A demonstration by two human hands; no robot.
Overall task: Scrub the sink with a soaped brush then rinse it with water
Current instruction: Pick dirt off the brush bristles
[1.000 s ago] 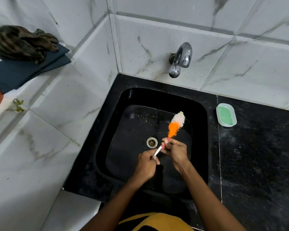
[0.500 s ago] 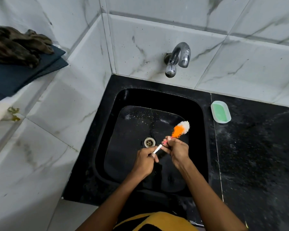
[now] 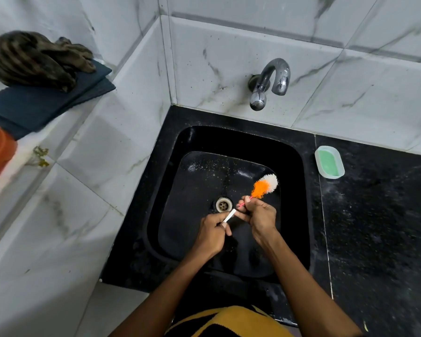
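Over the sink's drain, my right hand grips the brush near its bristles and my left hand pinches its white handle end, so I judge scrubbing comes next: press bristles onto the speckled floor

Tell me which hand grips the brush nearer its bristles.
The right hand, just below the orange bristles of the brush; the left hand pinches the white handle end.
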